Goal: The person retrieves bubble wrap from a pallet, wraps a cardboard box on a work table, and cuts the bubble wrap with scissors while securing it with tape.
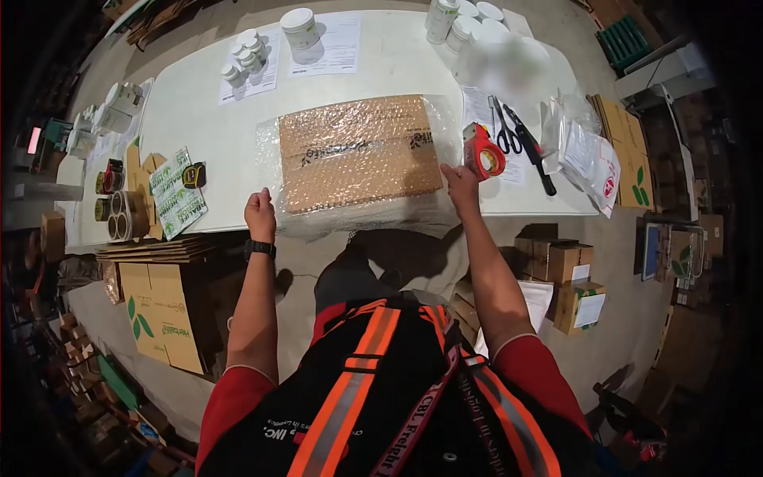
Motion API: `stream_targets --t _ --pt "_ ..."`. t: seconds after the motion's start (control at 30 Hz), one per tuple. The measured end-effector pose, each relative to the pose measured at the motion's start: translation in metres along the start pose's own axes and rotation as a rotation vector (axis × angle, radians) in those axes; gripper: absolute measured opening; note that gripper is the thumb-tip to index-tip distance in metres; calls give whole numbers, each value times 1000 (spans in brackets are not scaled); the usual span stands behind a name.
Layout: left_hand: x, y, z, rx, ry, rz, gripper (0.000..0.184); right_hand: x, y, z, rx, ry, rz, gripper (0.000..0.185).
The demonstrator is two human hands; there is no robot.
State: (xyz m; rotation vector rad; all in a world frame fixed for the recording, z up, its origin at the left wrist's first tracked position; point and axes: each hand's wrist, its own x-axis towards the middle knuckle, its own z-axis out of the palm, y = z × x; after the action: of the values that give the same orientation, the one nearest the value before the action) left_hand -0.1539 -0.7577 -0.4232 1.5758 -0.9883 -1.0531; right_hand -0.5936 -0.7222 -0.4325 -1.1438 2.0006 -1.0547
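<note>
A flat cardboard piece [362, 173] with dark print lies on the table under clear bubble wrap [270, 137], which extends past its edges and droops over the table's front edge. My left hand [260, 213] is closed at the wrap's front left edge, its fingertips partly hidden. At the right edge, my right hand [461, 189] pinches the wrap between thumb and fingers. Just beyond that hand sits a red tape dispenser [485, 155]. Black scissors [506, 131] and a long black-handled tool [531, 145] lie to its right.
White tubs [300, 30] and papers [334, 52] stand along the table's [199, 103] far side. A tape measure [193, 176] rests on a printed bag [176, 199] at left. Plastic bags [580, 143] lie at right. Cardboard boxes [163, 314] stand below on the floor.
</note>
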Motion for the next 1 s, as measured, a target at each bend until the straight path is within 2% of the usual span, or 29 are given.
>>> stream_targets --t 0.1,0.2,0.27,0.33,0.37,0.43,0.5,0.6,0.63,0.7,0.73,0.8,0.83,0.87,0.9,0.97,1.0 --pt "4 -7 -4 40 15 68 33 -10 -7 -5 78 4 62 48" --pt "2 -11 -8 90 12 94 34 -18 1 -8 7 48 -13 45" --pt "3 -16 -9 132 18 110 34 -29 -14 -15 -178 184 -1 37" --pt "6 -20 -7 170 39 189 33 -28 -31 -23 -270 293 -279 40" --pt "6 -21 -8 159 30 187 33 -25 -50 -27 -486 258 -315 47" --pt "2 -20 -9 172 22 181 33 -5 -86 -19 -449 257 -600 48" --pt "-3 -8 -7 158 14 136 32 13 -119 6 -496 188 -840 47" --pt "-3 -10 -8 198 21 180 32 41 -139 45 -642 -103 -865 53" --pt "-3 -11 -9 230 22 163 32 48 -137 55 -634 -112 -874 53" --pt "-5 -13 -14 291 -1 157 31 55 -127 71 -755 -286 -769 59" --pt "-6 -10 -18 297 6 149 31 47 -116 78 -729 -274 -778 64" --pt "-6 0 -21 479 27 131 30 23 -123 71 -803 -376 -778 65" --pt "-7 20 -18 605 173 153 26 11 -126 65 -881 -466 -774 66" --pt "0 43 -13 629 213 185 29 0 -122 60 -832 -425 -860 68" --pt "11 55 -4 663 262 465 36 -8 -119 56 -842 -430 -855 68" --pt "25 109 46 498 120 583 39 -22 -119 55 -835 -525 -829 70" --pt "27 129 77 425 -27 586 39 -28 -111 58 -805 -479 -846 71"
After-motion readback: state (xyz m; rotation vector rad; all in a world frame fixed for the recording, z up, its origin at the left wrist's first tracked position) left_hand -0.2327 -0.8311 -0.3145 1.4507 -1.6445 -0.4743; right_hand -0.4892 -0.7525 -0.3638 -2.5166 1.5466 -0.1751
